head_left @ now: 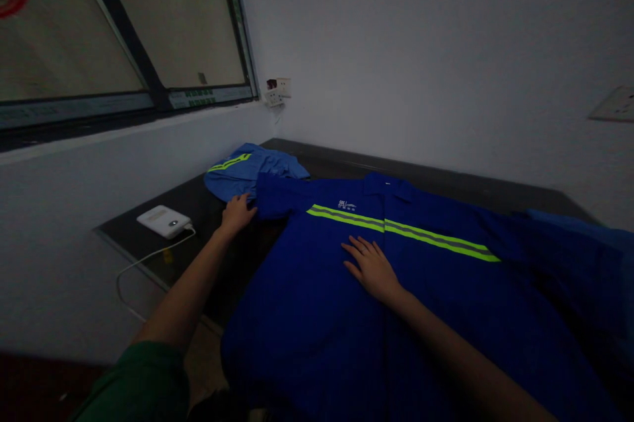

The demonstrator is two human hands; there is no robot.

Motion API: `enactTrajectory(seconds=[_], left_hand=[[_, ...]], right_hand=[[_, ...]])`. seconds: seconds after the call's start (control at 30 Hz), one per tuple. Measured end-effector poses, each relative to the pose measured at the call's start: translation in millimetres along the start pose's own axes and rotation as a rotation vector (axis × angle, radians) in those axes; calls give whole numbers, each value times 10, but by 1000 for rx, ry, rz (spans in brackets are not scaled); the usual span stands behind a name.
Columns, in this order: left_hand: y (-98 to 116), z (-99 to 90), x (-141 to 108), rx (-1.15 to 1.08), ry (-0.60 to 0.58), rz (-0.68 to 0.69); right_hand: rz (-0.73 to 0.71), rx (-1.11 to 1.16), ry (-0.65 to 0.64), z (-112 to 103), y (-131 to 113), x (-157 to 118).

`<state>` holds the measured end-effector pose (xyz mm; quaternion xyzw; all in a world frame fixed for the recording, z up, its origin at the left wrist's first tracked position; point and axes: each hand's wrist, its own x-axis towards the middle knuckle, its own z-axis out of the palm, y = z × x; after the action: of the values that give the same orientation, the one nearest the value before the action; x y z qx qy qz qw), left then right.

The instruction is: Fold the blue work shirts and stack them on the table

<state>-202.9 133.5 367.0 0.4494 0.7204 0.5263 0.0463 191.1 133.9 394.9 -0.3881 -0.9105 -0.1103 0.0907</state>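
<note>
A dark blue short-sleeved work shirt (337,290) lies spread out, front side up. A yellow-green reflective stripe (347,216) with a grey centre crosses its chest, below small white lettering. My right hand (371,267) rests open on the front, just under the stripe, with its fingers apart. At the cuff of the sleeve on the left is my left hand (238,214), fingers slightly bent and thumb apart from them. Whether it touches the cuff is hard to make out. Just beyond it lies a crumpled lighter blue garment (247,174) with a similar stripe.
On the dark tabletop (198,194) at left lies a white power bank (163,220) with a white cable (143,262) hanging over the edge. More blue cloth (584,229) lies at far right. Walls border the table behind and at left, below a window (148,32). Sockets (277,92) sit in the corner.
</note>
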Motion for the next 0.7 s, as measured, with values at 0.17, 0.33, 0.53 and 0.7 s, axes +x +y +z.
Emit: enactTrajectory(seconds=[0.17, 0.33, 0.53, 0.7], left_hand=[[398, -373, -1222, -299, -13, 206], [346, -408, -2595, -415, -49, 98], [-543, -26, -3249, -176, 73, -111], [-996, 333, -3354, -449, -92, -399]], right_hand=[[-23, -54, -34, -275, -278, 413], [-126, -61, 31, -367, -1003, 1101], [8, -123, -29, 17, -1642, 1780], [88, -69, -56, 223, -1670, 2071]])
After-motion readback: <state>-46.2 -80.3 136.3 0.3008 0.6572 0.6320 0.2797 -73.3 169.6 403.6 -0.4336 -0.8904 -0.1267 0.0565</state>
